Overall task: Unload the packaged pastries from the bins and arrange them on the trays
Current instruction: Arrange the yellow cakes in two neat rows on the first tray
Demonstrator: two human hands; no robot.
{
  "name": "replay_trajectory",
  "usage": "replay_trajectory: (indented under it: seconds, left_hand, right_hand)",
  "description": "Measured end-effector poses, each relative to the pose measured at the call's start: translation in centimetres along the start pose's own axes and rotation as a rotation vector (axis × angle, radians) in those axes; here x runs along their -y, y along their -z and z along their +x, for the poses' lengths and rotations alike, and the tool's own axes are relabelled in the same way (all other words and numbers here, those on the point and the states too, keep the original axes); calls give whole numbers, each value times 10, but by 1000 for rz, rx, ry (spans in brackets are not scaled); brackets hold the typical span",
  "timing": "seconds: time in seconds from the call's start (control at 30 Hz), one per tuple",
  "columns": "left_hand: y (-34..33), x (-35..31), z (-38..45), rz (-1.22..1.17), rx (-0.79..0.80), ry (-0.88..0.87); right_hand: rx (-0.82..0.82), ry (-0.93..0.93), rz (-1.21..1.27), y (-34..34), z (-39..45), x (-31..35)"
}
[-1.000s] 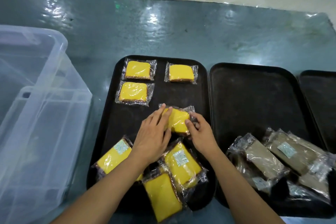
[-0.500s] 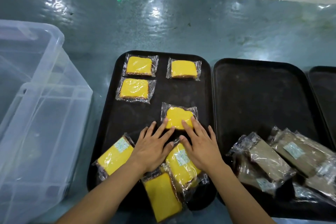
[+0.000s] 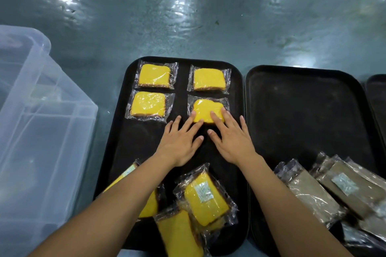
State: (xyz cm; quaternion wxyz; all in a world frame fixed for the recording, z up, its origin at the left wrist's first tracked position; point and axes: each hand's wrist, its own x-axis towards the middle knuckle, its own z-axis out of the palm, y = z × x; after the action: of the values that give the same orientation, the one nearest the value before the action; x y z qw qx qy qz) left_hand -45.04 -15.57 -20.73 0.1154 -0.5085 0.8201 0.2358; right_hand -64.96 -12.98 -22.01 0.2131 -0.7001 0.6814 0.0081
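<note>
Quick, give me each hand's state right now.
Left hand: open, straight fingers resting on the clear-wrapped yellow cake slice.
Right hand: open, straight fingers flat on the same slice.

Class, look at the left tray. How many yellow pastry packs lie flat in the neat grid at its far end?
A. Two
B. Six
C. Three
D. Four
D: four yellow packs form a two-by-two grid on the left tray; the fingers of both hands touch the near-right pack.
</note>
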Motion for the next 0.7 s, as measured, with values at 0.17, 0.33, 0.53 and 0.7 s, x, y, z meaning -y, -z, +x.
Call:
replay_trajectory:
  seconds: [0.17, 0.33, 0.53, 0.7]
  left_hand:
    - [1, 1, -1, -60, 36, 3]
    - [11, 4, -22, -55, -64, -4]
    - [-11, 29, -127, -102, -152, 105]
    - [-42, 86, -219, -171, -280, 254]
  right_hand:
    - [-4, 16, -36, -4, -1, -1]
    - [11, 0, -18, 3, -1, 4]
    - [-124, -23, 20, 6, -35, 36]
    - [-160, 26, 100, -2, -81, 88]
